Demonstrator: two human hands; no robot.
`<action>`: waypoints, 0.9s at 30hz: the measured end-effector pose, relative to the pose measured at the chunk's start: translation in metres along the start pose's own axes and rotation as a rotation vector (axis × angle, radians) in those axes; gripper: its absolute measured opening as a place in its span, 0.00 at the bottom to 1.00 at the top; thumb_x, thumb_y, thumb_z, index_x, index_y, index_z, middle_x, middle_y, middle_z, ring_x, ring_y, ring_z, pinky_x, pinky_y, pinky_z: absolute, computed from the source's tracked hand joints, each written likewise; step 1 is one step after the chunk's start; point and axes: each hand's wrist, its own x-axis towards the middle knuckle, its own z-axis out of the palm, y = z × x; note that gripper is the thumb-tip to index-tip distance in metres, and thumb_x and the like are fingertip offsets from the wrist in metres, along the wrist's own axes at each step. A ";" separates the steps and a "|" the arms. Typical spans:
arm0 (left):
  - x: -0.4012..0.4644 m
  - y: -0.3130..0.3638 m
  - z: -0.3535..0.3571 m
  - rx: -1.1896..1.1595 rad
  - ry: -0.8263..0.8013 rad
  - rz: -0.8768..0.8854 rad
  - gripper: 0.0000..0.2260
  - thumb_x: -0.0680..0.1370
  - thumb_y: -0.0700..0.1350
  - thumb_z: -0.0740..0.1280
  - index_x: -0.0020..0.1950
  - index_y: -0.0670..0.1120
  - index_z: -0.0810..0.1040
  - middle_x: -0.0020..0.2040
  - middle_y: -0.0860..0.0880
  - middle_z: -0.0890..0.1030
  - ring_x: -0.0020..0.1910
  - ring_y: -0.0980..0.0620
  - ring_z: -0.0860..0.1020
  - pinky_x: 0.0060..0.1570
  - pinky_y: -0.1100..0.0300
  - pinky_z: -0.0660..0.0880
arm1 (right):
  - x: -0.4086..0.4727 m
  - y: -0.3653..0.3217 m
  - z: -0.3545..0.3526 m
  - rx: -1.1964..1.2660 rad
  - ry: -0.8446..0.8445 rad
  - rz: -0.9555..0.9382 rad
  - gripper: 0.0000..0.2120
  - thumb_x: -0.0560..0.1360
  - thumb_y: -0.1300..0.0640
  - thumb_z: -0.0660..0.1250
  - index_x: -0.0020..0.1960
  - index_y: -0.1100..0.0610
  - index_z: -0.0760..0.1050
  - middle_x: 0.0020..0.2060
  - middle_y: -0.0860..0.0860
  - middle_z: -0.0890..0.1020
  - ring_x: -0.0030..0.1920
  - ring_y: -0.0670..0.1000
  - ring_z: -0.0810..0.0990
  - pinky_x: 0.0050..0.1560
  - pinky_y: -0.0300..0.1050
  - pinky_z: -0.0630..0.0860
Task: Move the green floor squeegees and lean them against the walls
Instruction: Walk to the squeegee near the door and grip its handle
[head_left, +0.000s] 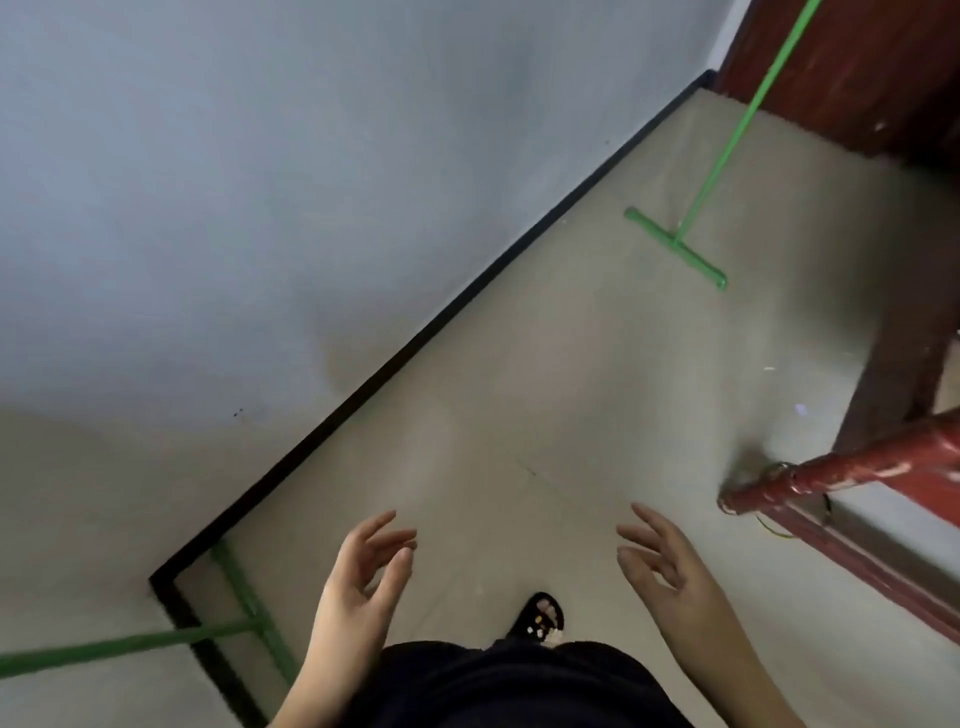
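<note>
One green floor squeegee (678, 244) stands at the upper right, its head on the beige floor and its long handle rising toward the dark red door. A second green squeegee (244, 613) sits in the lower-left corner, head on the floor by the black baseboard, handle leaning against the wall to the left. My left hand (363, 577) and my right hand (660, 561) hover empty over the floor, fingers spread, palms facing each other. Neither hand touches a squeegee.
A grey-white wall (311, 182) with a black baseboard (467, 296) runs diagonally on the left. A dark red door (857, 67) closes the far end. A red painted railing (831, 478) juts in at the right. My sandalled foot (540, 618) is below.
</note>
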 end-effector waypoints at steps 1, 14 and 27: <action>0.013 0.011 0.018 0.010 -0.030 0.016 0.13 0.74 0.41 0.65 0.53 0.58 0.73 0.50 0.46 0.82 0.51 0.56 0.80 0.59 0.41 0.74 | 0.009 0.002 -0.016 0.005 0.035 0.010 0.19 0.72 0.57 0.65 0.59 0.41 0.67 0.54 0.44 0.78 0.49 0.34 0.77 0.42 0.23 0.71; 0.211 0.132 0.195 0.187 -0.308 0.171 0.19 0.75 0.37 0.64 0.57 0.60 0.70 0.51 0.49 0.82 0.50 0.60 0.79 0.55 0.51 0.76 | 0.184 -0.008 -0.139 0.195 0.389 0.105 0.19 0.72 0.59 0.66 0.57 0.41 0.69 0.54 0.46 0.80 0.49 0.36 0.78 0.49 0.36 0.71; 0.446 0.289 0.378 0.293 -0.622 0.340 0.18 0.75 0.36 0.64 0.59 0.55 0.71 0.51 0.48 0.82 0.51 0.61 0.79 0.45 0.73 0.75 | 0.417 -0.094 -0.267 0.309 0.672 0.057 0.19 0.72 0.60 0.65 0.60 0.45 0.69 0.53 0.49 0.80 0.47 0.36 0.79 0.46 0.39 0.76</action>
